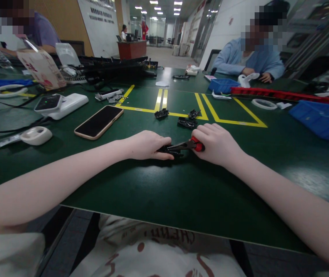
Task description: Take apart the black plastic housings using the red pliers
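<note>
My left hand (150, 145) is closed on a small black plastic part (176, 153), thumb and fingers pinching it just above the green table. In my right hand (215, 143) are red-handled pliers (186, 145), held sideways with the jaws pointing left. The jaw tips reach the black part beside my left fingertips; whether they bite on it I cannot tell. Just beyond my right hand lies another black part (187, 122). Two smaller black pieces, one at the left (161, 113) and one at the right (194, 114), rest near the yellow tape lines.
A phone (99, 122) lies left of my hands, with a white power bank (69, 105) behind it. Yellow tape (182, 114) marks the green table (153, 192). A blue bin (323, 120) and a long red strip (286, 93) are at right. Two people sit across the table.
</note>
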`<state>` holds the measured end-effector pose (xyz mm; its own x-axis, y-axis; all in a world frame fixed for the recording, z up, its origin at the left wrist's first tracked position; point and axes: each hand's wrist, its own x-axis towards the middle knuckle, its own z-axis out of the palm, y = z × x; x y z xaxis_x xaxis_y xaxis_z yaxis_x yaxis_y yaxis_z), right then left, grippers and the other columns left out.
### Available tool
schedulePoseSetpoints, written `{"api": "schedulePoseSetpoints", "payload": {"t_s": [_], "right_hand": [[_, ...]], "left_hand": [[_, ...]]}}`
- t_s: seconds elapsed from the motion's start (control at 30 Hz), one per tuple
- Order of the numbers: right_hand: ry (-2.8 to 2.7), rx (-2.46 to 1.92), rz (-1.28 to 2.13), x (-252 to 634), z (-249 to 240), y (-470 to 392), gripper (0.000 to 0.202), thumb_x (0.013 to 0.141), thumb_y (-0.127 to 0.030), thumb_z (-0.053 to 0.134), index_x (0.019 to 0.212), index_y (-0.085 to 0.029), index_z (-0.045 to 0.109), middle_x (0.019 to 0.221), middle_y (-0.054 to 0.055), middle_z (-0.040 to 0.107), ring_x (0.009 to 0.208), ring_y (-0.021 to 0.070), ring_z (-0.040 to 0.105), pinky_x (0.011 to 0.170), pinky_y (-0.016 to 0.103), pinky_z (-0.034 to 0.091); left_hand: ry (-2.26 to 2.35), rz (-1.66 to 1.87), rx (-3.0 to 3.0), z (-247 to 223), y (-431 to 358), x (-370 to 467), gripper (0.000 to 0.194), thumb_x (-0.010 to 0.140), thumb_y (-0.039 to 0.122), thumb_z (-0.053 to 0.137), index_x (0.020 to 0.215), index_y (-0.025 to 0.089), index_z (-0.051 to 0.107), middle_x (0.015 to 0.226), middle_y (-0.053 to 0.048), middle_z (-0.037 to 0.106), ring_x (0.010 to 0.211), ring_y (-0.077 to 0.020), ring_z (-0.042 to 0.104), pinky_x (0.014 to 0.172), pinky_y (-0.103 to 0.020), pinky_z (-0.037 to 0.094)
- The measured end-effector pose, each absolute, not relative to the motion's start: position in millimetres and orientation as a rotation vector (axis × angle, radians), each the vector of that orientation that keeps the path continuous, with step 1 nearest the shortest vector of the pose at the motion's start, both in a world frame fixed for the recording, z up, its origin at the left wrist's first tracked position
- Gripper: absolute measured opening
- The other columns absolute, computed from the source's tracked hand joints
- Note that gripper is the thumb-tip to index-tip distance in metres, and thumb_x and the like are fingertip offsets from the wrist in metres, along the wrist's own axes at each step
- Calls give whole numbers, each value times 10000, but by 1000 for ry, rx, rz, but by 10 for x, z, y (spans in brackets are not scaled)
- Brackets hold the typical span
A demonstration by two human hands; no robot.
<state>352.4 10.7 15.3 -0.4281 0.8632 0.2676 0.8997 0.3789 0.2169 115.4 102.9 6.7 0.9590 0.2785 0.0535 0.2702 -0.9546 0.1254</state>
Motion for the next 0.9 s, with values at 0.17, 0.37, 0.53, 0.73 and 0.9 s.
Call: {"api": "schedulePoseSetpoints", "payload": {"t_s": [0.17, 0.37, 0.53, 0.73, 0.9], "right_hand": [[-2466, -1600, -655, 3542, 147, 84, 98, 830, -226, 516, 861, -160, 581, 884, 121, 604, 842, 252, 503, 741, 364, 348], [-2448, -1587, -638, 3524, 56, 90, 110, 854, -263, 510, 840, -165, 557, 856, 88, 596, 782, 206, 497, 716, 335, 355], [-2438, -1591, -609, 3531, 43, 81, 121, 842, -288, 537, 858, -169, 549, 883, 87, 609, 802, 209, 513, 724, 331, 364], [-2493, -1579, -583, 3493, 53, 75, 118, 823, -267, 563, 879, -163, 571, 913, 98, 626, 818, 220, 523, 739, 341, 373], [-2519, -1597, -550, 3481, 64, 79, 84, 816, -249, 566, 839, -168, 566, 872, 88, 625, 797, 213, 529, 729, 335, 373]], "left_hand": [[372, 142, 2991, 63, 1044, 1130, 446, 990, 573, 393, 973, 181, 604, 693, -21, 597, 602, -175, 537, 539, -257, 293], [319, 178, 3001, 40, 1049, 1122, 439, 967, 582, 449, 968, 172, 603, 708, -24, 607, 611, -171, 542, 547, -257, 293], [308, 193, 3004, 42, 1043, 1124, 436, 956, 592, 468, 953, 176, 596, 696, -15, 604, 593, -159, 534, 549, -252, 298], [339, 230, 3025, 13, 1044, 1125, 457, 933, 623, 492, 987, 181, 596, 699, -16, 617, 587, -163, 541, 551, -255, 296], [376, 263, 3058, 15, 1030, 1131, 450, 926, 616, 511, 1039, 188, 590, 727, -18, 639, 608, -166, 566, 552, -246, 308]]}}
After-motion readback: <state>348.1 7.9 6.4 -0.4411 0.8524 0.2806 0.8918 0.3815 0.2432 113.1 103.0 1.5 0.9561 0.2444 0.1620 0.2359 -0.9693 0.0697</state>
